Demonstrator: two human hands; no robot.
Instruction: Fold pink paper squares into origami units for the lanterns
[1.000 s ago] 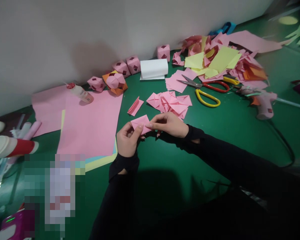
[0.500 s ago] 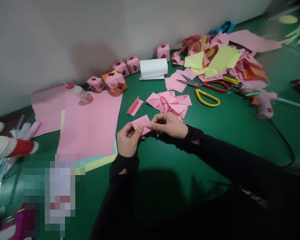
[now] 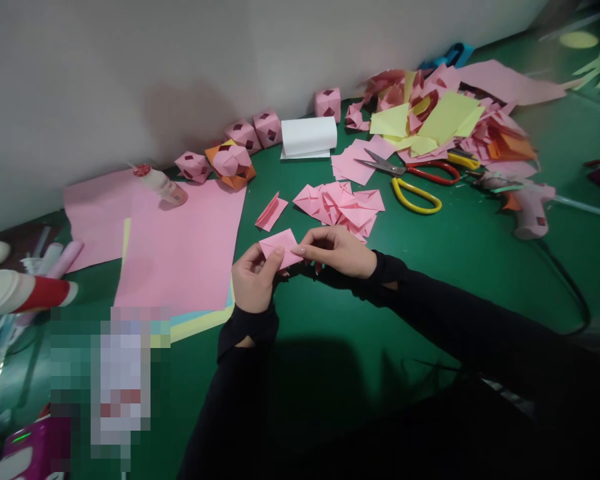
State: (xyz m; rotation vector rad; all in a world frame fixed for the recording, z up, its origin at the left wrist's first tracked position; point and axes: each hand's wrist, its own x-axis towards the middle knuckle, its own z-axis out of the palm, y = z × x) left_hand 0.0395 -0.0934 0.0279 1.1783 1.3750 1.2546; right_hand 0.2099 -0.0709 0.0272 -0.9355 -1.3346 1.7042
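Observation:
Between my two hands is a small piece of folded pink paper (image 3: 281, 244), held above the green table. My left hand (image 3: 254, 279) grips its left side, with the thumb lying on top. At its right edge, my right hand (image 3: 337, 251) pinches a corner between thumb and fingertips. Just beyond the hands lie a pile of folded pink paper pieces (image 3: 343, 203) and one separate folded pink strip (image 3: 271, 212).
Scissors (image 3: 405, 175) with red and yellow handles and a hot glue gun (image 3: 525, 200) lie at right. Paper scraps (image 3: 435, 120) heap behind them. Large pink sheets (image 3: 180, 253) and a small bottle (image 3: 163, 185) are at left. Folded pink paper cubes (image 3: 267, 129) line the wall.
My left hand and the folded paper have shifted very slightly left. My right hand stays nearly in place at the paper's right corner. The other things lie as before.

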